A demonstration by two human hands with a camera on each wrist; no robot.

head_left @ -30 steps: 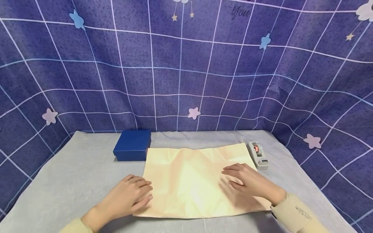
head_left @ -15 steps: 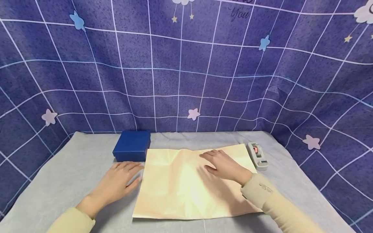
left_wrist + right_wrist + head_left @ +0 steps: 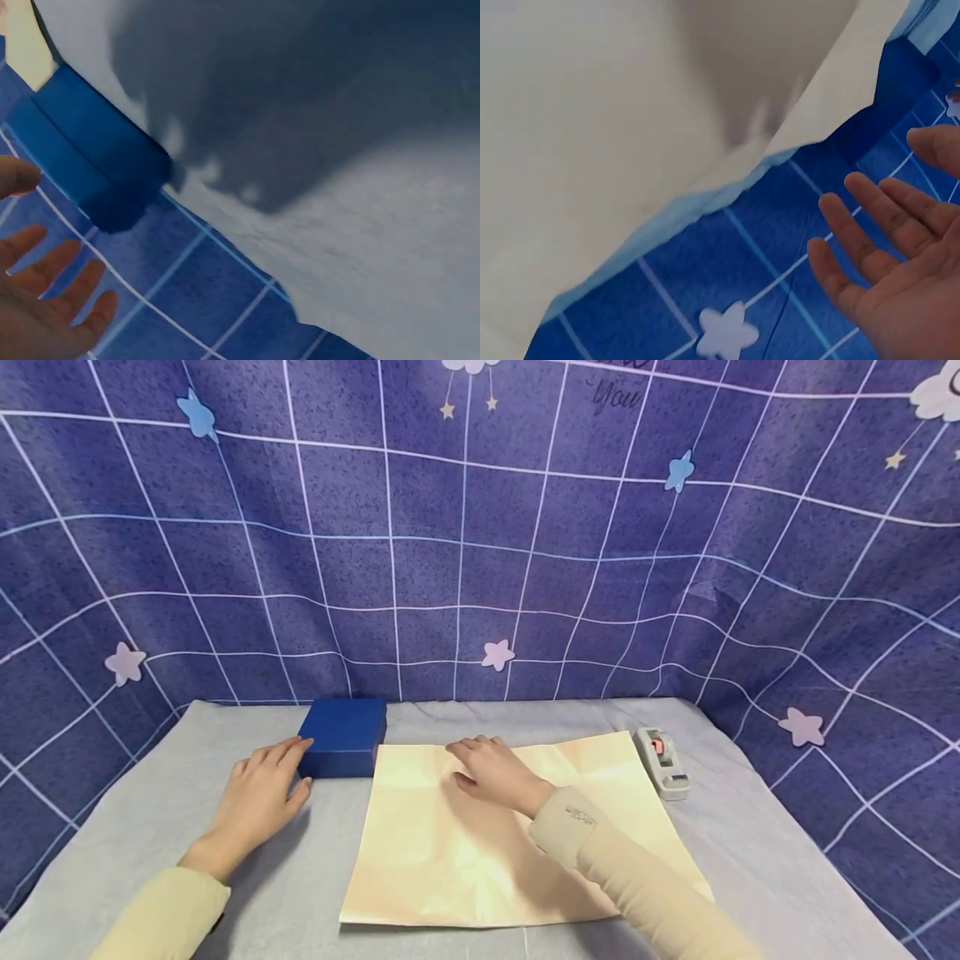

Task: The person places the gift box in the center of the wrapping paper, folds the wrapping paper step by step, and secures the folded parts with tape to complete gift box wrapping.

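Note:
A blue box sits at the back left of the table. Beside its near left corner is my left hand, fingers spread; in the left wrist view the fingers hold nothing, with the box ahead of them. A cream sheet of paper with creases lies flat in the middle. My right hand hovers over its far part, casting a shadow on it. In the right wrist view the right fingers are apart and loosely extended, with nothing in them.
A white tape dispenser with a reddish roll stands right of the paper. The table has a pale grey cloth. Behind it hangs a blue curtain with white grid lines and stars.
My left hand has moved left and forward from the paper's edge to the box's side. The right hand has swept left across the paper toward the box. The box and paper have stayed put.

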